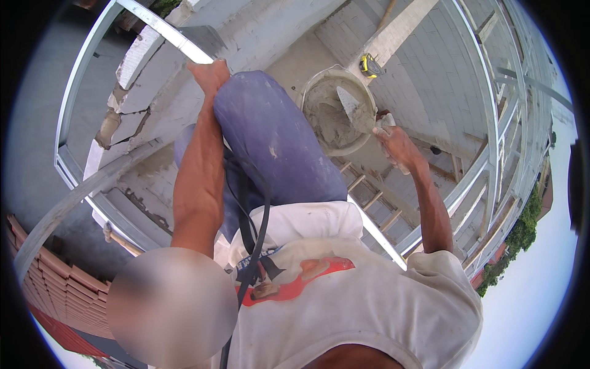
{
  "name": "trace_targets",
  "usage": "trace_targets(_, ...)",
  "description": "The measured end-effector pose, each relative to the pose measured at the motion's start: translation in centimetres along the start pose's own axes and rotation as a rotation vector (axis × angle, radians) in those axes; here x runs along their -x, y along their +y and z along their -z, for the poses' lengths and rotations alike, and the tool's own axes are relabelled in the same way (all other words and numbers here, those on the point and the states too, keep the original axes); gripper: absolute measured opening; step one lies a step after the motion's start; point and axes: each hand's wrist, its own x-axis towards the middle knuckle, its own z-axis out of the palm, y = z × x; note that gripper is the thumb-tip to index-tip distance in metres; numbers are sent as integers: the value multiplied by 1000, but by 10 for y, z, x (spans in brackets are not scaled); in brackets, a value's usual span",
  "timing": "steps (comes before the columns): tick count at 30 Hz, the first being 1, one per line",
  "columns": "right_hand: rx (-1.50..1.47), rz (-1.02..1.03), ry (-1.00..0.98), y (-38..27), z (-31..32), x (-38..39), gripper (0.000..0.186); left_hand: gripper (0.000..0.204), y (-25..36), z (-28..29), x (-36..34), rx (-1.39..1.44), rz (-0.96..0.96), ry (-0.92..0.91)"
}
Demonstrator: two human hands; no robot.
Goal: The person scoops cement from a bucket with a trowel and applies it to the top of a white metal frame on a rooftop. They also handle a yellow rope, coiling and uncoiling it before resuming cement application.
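The left hand (210, 75) is closed around a metal bar (165, 32) that runs along the top of a cracked block wall (157, 92). The right hand (396, 144) grips the handle of a trowel (355, 103), whose blade lies in the mortar inside a bucket (319, 83). The bucket stands on the scaffold floor (294, 64) just beyond the person's raised knee (270, 132).

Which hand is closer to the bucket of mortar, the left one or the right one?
Right. The right hand is at the rim of the mortar bucket; the left hand grips a metal rail well to its left.
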Motion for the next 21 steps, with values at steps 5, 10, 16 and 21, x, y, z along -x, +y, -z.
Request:
trace_targets(5, 450, 449, 253, 100, -85, -89, 40, 59, 3, -7, -4, 47, -38, -47)
trace_targets(10, 571, 272, 411, 43, -10, 0, 36, 56, 14, 7, 1, 23, -32, -14)
trace_targets(16, 524, 359, 302, 39, -67, -44, 37, 59, 29, 1, 16, 27, 13, 7)
trace_targets(21, 377, 423, 242, 15, -74, -61, 39, 60, 21, 3, 7, 53, 16, 2)
